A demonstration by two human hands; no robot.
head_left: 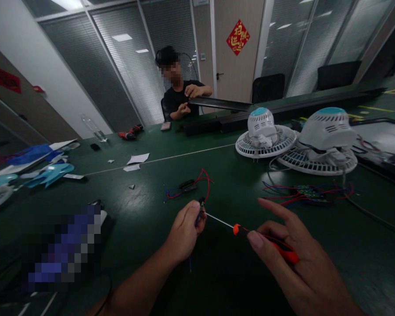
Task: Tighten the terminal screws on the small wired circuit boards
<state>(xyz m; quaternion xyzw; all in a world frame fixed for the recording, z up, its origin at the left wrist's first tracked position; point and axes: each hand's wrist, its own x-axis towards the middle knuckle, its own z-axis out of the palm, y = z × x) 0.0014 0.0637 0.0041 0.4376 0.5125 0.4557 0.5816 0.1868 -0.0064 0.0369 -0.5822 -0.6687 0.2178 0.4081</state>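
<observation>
My right hand [296,259] grips an orange-handled screwdriver [263,239] low in the middle of the view, index finger stretched out. Its thin metal shaft points left to a small dark part [201,204] pinched in my left hand [184,230], which is closed around it. Red and blue wires [204,180] run from that part up to a small black component [186,185] lying on the green table [224,175] just beyond my left hand.
Two white fan housings with teal caps [266,136] [325,140] lie at the right, a wired circuit board [307,192] before them. Paper scraps [136,160], blue fan blades [51,173] and a blurred object [64,250] sit left. A person [181,94] opposite holds a dark panel.
</observation>
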